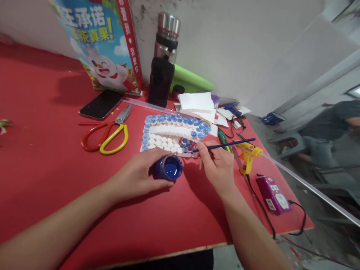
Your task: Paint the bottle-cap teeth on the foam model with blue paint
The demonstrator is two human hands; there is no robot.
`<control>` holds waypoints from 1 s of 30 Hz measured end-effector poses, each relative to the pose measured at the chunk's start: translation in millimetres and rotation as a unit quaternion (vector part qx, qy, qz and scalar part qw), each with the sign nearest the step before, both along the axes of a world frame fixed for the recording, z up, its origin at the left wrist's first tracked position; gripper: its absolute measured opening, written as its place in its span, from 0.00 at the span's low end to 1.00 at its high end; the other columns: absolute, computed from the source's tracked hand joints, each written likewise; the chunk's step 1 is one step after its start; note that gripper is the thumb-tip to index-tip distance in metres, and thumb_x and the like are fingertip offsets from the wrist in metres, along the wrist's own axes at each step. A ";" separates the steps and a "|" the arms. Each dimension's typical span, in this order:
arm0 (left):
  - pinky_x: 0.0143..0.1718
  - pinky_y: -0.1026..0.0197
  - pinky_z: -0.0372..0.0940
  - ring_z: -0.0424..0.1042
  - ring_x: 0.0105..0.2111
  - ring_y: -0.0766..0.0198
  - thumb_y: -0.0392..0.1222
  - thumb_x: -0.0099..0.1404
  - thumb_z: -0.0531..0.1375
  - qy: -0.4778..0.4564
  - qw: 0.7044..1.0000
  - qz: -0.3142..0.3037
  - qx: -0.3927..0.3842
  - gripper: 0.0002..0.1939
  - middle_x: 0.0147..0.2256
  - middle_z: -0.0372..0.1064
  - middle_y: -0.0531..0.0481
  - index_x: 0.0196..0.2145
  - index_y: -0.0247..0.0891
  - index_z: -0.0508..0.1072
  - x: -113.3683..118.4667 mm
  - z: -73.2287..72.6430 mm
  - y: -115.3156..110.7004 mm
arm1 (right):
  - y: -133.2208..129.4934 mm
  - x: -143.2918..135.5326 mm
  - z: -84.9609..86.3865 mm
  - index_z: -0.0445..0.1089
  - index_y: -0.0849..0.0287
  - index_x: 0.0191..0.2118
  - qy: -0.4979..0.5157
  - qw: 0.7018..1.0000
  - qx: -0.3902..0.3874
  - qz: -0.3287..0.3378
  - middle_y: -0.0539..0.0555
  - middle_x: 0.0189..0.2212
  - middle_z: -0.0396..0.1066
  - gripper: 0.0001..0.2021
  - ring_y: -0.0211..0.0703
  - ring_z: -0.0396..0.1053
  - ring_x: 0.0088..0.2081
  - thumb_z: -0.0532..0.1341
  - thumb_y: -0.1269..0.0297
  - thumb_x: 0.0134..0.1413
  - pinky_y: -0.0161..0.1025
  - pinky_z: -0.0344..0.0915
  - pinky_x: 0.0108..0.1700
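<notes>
The left hand, its forearm slanting in from the lower left, curls thumb and fingers around an open jar of blue paint, just nearside of the blue-and-white disc-covered panel on the red desk. The right hand pinches a slim paintbrush, bristle end pointing left at the panel's near edge. Behind, a snowman-printed bag reads "承诺" and "茶真果!" in front, "我爱你" down its red side.

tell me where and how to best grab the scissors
Probably by the red loop and yellow loop together, coming from the near left side. The scissors lie flat on the red table, loops spread and toward the person, while the grey blades point away and to the right, beside the phone.
</notes>
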State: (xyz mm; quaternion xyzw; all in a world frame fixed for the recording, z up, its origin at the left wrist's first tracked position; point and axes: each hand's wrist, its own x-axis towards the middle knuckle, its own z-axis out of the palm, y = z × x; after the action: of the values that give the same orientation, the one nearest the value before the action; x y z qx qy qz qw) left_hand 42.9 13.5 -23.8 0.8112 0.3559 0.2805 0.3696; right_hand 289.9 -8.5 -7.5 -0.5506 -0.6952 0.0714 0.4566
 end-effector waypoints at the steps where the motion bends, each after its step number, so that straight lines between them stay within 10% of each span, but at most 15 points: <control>1: 0.50 0.55 0.70 0.78 0.51 0.51 0.48 0.61 0.75 0.000 1.000 -0.001 0.000 0.29 0.54 0.79 0.49 0.57 0.46 0.75 -0.1 -0.5 0.1 | 0.2 0.3 0.0 0.74 0.57 0.36 -0.003 1.000 -0.001 -0.001 0.47 0.20 0.74 0.13 0.36 0.71 0.20 0.60 0.57 0.73 0.35 0.66 0.29; 30: 0.49 0.56 0.70 0.78 0.50 0.53 0.48 0.61 0.76 -0.001 1.000 -0.005 0.005 0.29 0.53 0.79 0.50 0.58 0.46 0.74 -0.9 -2.4 0.9 | 1.3 5.1 2.1 0.72 0.56 0.34 0.064 0.998 -0.014 -0.009 0.45 0.21 0.74 0.14 0.31 0.68 0.16 0.60 0.57 0.73 0.32 0.63 0.22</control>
State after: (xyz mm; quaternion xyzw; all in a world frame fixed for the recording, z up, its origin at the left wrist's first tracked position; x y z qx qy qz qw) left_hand 42.0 14.5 -26.2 0.8145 0.3504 0.2814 0.3668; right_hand 295.0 -7.2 -5.4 -0.5574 -0.6585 0.1122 0.4931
